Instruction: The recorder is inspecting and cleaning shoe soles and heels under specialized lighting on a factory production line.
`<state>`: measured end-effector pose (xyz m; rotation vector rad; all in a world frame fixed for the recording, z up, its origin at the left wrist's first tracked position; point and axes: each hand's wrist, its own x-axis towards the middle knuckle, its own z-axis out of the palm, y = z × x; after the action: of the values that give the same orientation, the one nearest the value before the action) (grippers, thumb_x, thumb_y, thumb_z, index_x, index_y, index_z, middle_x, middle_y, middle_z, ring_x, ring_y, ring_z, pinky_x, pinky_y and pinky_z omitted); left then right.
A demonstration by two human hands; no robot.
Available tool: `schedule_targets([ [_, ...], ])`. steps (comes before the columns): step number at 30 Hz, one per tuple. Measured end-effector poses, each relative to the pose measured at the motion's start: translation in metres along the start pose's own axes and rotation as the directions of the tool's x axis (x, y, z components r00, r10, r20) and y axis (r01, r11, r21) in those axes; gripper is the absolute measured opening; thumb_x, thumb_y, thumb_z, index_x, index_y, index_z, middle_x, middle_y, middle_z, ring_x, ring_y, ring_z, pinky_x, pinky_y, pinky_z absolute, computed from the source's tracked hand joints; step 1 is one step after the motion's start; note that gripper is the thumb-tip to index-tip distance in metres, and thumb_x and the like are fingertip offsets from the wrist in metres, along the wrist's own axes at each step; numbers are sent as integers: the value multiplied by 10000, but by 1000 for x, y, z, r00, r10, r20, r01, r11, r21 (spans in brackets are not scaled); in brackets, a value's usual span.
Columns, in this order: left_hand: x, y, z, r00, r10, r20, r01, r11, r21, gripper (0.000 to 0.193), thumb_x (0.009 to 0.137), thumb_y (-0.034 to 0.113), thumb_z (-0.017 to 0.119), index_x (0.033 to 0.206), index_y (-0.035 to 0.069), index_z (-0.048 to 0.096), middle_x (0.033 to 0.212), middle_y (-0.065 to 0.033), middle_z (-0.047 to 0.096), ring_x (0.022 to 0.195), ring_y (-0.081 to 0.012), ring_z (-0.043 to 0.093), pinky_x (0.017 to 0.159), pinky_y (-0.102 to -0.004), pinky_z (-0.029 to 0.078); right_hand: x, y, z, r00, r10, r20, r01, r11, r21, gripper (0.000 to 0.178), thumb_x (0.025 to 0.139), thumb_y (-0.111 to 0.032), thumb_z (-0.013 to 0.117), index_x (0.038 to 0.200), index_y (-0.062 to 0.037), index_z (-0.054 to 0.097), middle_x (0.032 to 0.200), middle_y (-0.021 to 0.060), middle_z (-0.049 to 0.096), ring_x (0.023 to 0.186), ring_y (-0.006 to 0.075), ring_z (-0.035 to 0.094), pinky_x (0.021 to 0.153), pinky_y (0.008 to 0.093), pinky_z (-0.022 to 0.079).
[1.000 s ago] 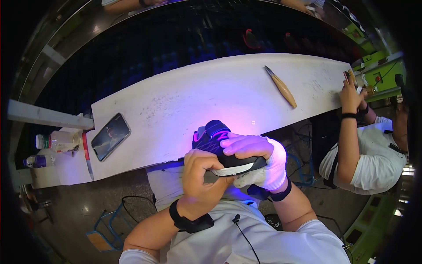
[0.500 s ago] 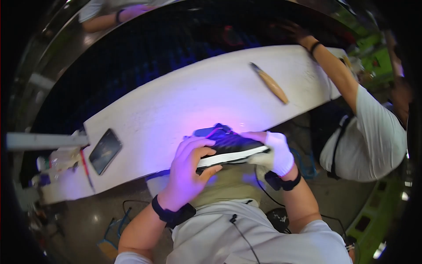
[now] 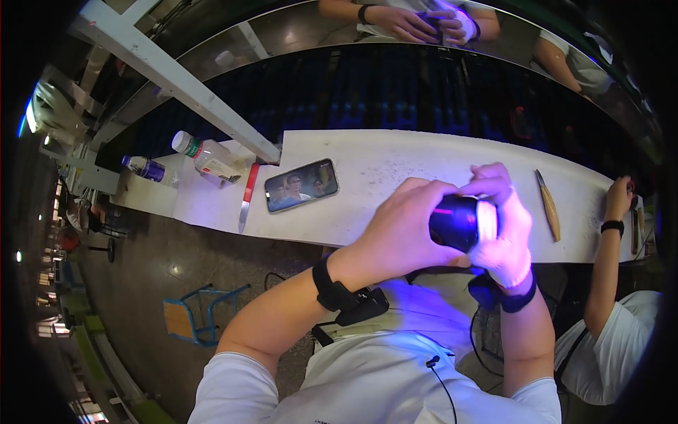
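Note:
A black sneaker (image 3: 452, 225) with a white sole is held over the near edge of the white table, one end turned up toward me. My left hand (image 3: 399, 222), bare and with a black band at the wrist, wraps around its dark upper. On the sole side, my right hand (image 3: 512, 237) grips it, wearing a white glove that leaves some fingers bare. Violet light falls on the shoe and both hands. Much of the shoe is hidden behind my fingers.
On the white table (image 3: 374, 152) lie a lit phone (image 3: 302, 185), a red-handled knife (image 3: 248, 194), a clear bottle (image 3: 212, 159) and a wooden-handled knife (image 3: 549, 208). A metal post (image 3: 183, 92) rises at left. A co-worker's arm (image 3: 606, 261) reaches in at right. A blue-framed stool (image 3: 205, 314) stands below.
The view has swung left. The shoe has been turned from lying sideways, sole toward me, to end-on, and lifted. My left hand has shifted its hold around the upper.

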<state>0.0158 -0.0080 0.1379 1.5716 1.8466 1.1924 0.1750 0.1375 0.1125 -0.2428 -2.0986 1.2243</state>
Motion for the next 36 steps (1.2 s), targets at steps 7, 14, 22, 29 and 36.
schedule_targets([
  [7, -6, -26, -18, 949, -279, 144, 297, 947, -119, 675, 664, 213, 1009, 1209, -14, 683, 1031, -74, 773, 977, -154, 735, 933, -340, 579, 20, 11, 36, 898, 434, -66, -75, 299, 951, 193, 1011, -201, 599, 914, -34, 609, 913, 79, 587, 838, 209, 592, 807, 344, 502],
  [14, 2, -22, -10, 920, -384, 78, 392, 900, -189, 545, 692, 255, 992, 1070, -12, 706, 945, -115, 780, 838, -184, 762, 784, -325, 595, 45, 16, 41, 935, 275, 226, -354, 781, 515, 131, 1031, -168, 603, 1070, -43, 605, 982, -23, 542, 899, 50, 513, 823, 239, 449],
  [22, 46, -1, 2, 940, -323, 109, 308, 942, 130, 691, 688, 503, 955, 985, -56, 678, 832, -203, 755, 786, -320, 778, 733, -386, 604, 45, 27, 5, 918, 320, 235, -397, 725, 563, 175, 1051, -225, 573, 1046, -51, 593, 1012, 3, 534, 933, 85, 520, 868, 258, 453],
  [29, 41, 33, 30, 974, -5, 228, -122, 834, 538, 831, 708, 584, 912, 1119, -71, 608, 723, -136, 708, 605, -308, 725, 580, -413, 581, 7, 15, -31, 992, 106, 64, -122, 915, 385, 713, 1100, -611, 379, 1274, 37, 619, 1163, 117, 579, 1071, 198, 553, 1008, 348, 433],
  [36, 17, 52, 56, 901, 287, 326, -424, 742, 519, 757, 718, 589, 920, 1044, -26, 623, 731, -100, 657, 577, -243, 691, 531, -367, 558, -49, -13, -49, 972, 187, 141, -222, 926, 305, 831, 1118, -626, 210, 1289, 53, 658, 1309, 229, 694, 1429, 389, 525, 1227, 553, 346],
])
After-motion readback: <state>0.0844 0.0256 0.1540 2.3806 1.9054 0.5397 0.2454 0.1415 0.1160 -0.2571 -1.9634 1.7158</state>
